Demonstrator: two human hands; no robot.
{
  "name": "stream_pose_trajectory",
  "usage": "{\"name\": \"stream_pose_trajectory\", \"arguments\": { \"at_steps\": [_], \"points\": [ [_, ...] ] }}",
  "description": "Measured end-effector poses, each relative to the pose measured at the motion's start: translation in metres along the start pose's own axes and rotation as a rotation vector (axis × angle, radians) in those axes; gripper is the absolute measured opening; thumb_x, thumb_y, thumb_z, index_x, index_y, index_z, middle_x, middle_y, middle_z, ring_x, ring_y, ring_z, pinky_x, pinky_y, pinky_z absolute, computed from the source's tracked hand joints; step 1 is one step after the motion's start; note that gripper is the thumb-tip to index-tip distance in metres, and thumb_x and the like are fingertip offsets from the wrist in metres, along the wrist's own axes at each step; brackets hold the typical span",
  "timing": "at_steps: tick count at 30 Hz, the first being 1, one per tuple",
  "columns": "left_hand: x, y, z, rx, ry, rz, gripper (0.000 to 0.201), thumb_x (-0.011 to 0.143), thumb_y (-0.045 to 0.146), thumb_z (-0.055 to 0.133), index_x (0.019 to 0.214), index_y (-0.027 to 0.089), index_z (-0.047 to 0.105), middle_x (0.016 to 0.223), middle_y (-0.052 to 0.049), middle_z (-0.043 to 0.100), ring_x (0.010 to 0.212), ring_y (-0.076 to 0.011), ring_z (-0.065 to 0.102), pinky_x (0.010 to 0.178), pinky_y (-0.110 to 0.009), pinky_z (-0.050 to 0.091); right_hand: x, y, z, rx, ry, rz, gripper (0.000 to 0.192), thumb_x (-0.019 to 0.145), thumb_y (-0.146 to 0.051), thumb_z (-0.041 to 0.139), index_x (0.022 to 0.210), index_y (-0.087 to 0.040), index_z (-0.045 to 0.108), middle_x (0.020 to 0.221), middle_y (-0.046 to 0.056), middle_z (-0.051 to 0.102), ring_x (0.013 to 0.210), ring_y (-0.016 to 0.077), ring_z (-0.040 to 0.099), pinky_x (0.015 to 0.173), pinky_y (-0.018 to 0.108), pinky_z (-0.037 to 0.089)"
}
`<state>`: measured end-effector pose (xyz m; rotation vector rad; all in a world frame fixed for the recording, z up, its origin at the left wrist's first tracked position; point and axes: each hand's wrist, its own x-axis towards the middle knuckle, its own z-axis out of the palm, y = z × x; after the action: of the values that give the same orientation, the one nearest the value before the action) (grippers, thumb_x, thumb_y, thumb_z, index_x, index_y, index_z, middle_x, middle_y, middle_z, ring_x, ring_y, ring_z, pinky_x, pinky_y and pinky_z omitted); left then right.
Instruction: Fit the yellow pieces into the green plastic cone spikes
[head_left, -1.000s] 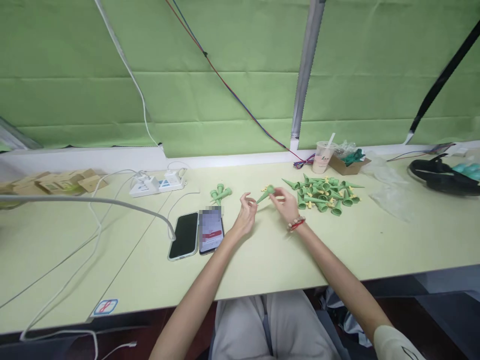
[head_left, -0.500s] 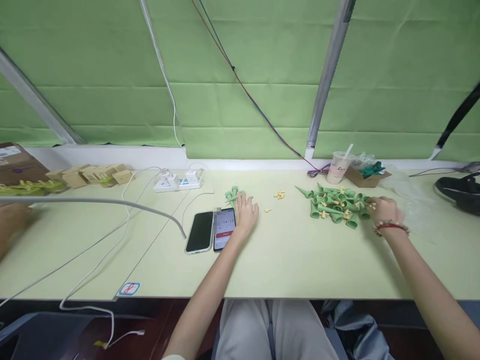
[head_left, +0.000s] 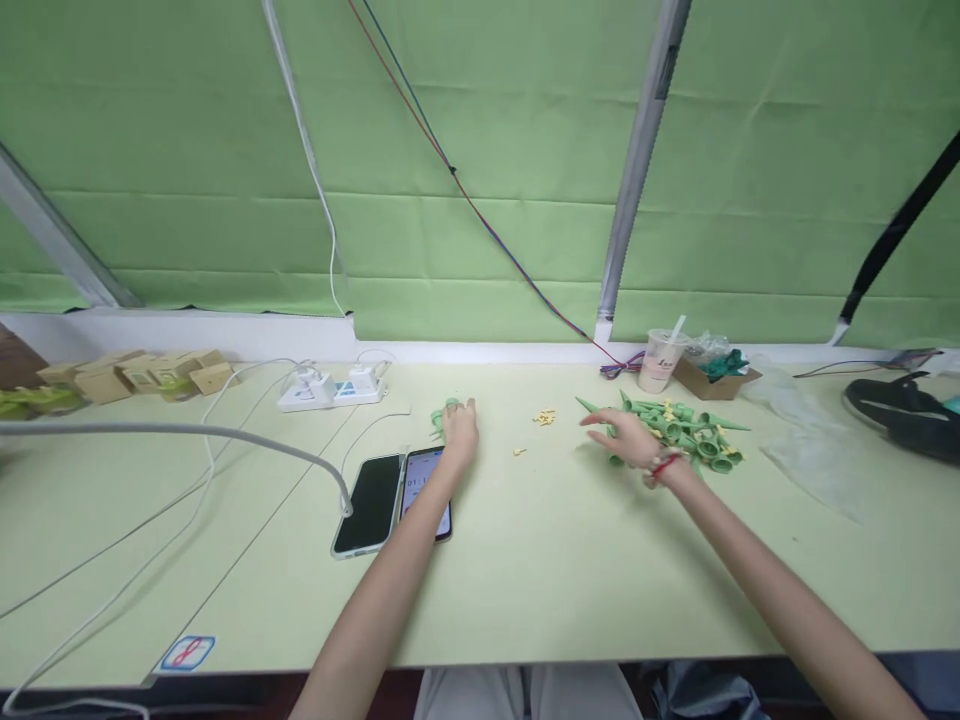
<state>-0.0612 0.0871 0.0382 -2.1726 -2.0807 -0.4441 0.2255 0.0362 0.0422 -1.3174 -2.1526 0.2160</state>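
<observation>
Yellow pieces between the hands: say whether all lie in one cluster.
No, one yellow piece lies apart from the cluster, below it in the view.

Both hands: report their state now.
Left hand: at the few green cones; grip cannot be told.
Right hand: open, by the cone pile, nothing visibly held.

Workshop-style bench in a plain workroom, by the look of it
A long pale table (head_left: 555, 580) with a red-marked sticker (head_left: 188, 653) near its front edge runs along a white ledge (head_left: 480, 352); behind are green fabric panels (head_left: 480, 120), slanting struts (head_left: 632, 190) and loose wires (head_left: 453, 170). Small green cones (head_left: 694, 425), yellow pieces (head_left: 545, 418) and tan blocks (head_left: 106, 385) lie grouped like workshop parts, while a power strip (head_left: 333, 390), 2 phones (head_left: 369, 505) and a drink cup (head_left: 660, 362) add a desk-like touch.
</observation>
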Motion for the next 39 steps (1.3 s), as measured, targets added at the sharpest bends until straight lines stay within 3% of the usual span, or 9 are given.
{"name": "stream_pose_trajectory", "arguments": {
  "at_steps": [5,8,12,16,20,25,30,35,39],
  "points": [
    [-0.01,0.0,0.003,0.015,-0.015,0.063,0.04,0.077,0.0,0.03,0.101,0.016,0.058,0.101,-0.013,0.058,0.095,-0.0207,0.053,0.083,-0.035,0.035,0.037,-0.038,0.074,0.084,-0.199,-0.204,0.024,0.078,-0.015,0.054,0.099,-0.019,0.064,0.1,0.008,0.066,0.094,0.0183,0.06,0.086,0.036,0.044],
    [-0.014,-0.001,0.005,0.012,-0.007,0.049,0.038,0.077,0.001,0.031,0.1,0.014,0.058,0.104,-0.016,0.056,0.094,-0.0224,0.052,0.082,-0.037,0.035,0.046,-0.047,0.099,0.032,-0.237,-0.213,0.019,0.08,-0.017,0.053,0.093,-0.017,0.067,0.092,0.008,0.067,0.088,0.0176,0.061,0.081,0.032,0.045],
    [-0.017,-0.004,0.001,-0.028,-0.007,0.056,0.036,0.073,-0.003,0.033,0.091,0.013,0.06,0.09,-0.014,0.059,0.089,-0.0226,0.054,0.08,-0.036,0.036,0.049,-0.041,0.103,-0.029,-0.163,-0.01,0.014,0.077,-0.017,0.056,0.086,-0.018,0.068,0.086,0.005,0.068,0.081,0.0145,0.062,0.075,0.026,0.045],
    [-0.026,0.004,-0.012,-0.179,0.124,0.098,0.038,0.078,0.003,0.035,0.109,0.019,0.051,0.103,-0.011,0.057,0.094,-0.0198,0.053,0.083,-0.035,0.038,0.044,-0.018,0.091,-0.089,-0.065,0.179,0.017,0.076,-0.018,0.055,0.089,-0.017,0.066,0.087,0.006,0.068,0.08,0.0165,0.062,0.071,0.027,0.046],
    [-0.04,0.026,-0.019,-0.954,0.282,0.062,0.031,0.078,0.021,0.05,0.108,0.02,0.049,0.095,-0.007,0.059,0.082,-0.0153,0.058,0.073,-0.031,0.047,0.043,0.005,0.081,-0.14,-0.035,0.264,0.024,0.078,-0.022,0.053,0.098,-0.016,0.064,0.09,0.007,0.068,0.079,0.0181,0.062,0.068,0.028,0.047],
    [-0.059,0.046,-0.011,-1.587,-0.117,-0.022,0.062,0.065,0.033,0.067,0.119,0.018,0.039,0.086,-0.005,0.061,0.066,-0.0128,0.063,0.07,-0.031,0.05,0.061,0.018,0.079,-0.226,-0.027,0.205,0.045,0.08,-0.001,0.037,0.119,-0.017,0.054,0.124,0.011,0.053,0.112,0.02,0.049,0.093,0.031,0.036],
    [-0.077,0.045,-0.007,-1.763,-0.407,-0.091,0.064,0.063,0.03,0.07,0.118,0.016,0.041,0.092,-0.009,0.063,0.068,-0.0159,0.066,0.071,-0.032,0.051,0.077,0.023,0.085,-0.246,-0.154,0.102,0.034,0.078,-0.005,0.046,0.102,-0.021,0.065,0.11,0.008,0.063,0.103,0.0187,0.054,0.087,0.027,0.039],
    [-0.084,0.047,-0.006,-1.761,-0.47,-0.113,0.053,0.069,0.024,0.065,0.118,0.018,0.045,0.102,-0.011,0.063,0.063,-0.0137,0.066,0.059,-0.024,0.05,0.073,0.022,0.085,-0.275,-0.11,0.121,0.027,0.082,-0.009,0.043,0.094,-0.015,0.067,0.093,0.012,0.065,0.094,0.0198,0.057,0.083,0.028,0.041],
    [-0.082,0.048,-0.002,-1.823,-0.515,-0.149,0.051,0.069,0.026,0.064,0.117,0.018,0.046,0.107,-0.012,0.062,0.062,-0.013,0.065,0.052,-0.02,0.049,0.059,0.012,0.085,-0.113,0.149,0.223,0.028,0.082,-0.015,0.043,0.1,-0.012,0.064,0.097,0.012,0.063,0.088,0.0192,0.058,0.079,0.03,0.044]
  ]
}}
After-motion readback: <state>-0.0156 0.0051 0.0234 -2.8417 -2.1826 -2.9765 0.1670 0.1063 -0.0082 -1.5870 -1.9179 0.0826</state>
